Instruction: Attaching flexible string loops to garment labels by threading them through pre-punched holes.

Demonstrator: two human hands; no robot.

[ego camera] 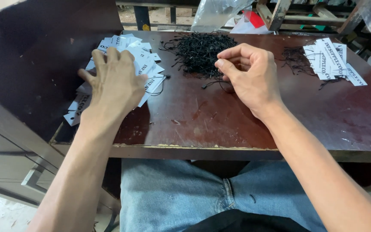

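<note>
My left hand (114, 81) rests with fingers spread on a loose pile of white paper tags (144, 60) at the left of a dark brown table (202, 120). My right hand (250, 75) hovers just right of a heap of black strings (200, 49), thumb and forefinger pinched near a single black string (213, 83) lying on the table. Whether that string is held between the fingers cannot be made out.
A second pile of white tags with strings attached (331, 60) lies at the right back. A dark upright panel (35, 56) borders the table's left side. Clear plastic bags (215, 13) and wooden frames (297, 13) stand behind. My knees in blue jeans (185, 193) are under the front edge.
</note>
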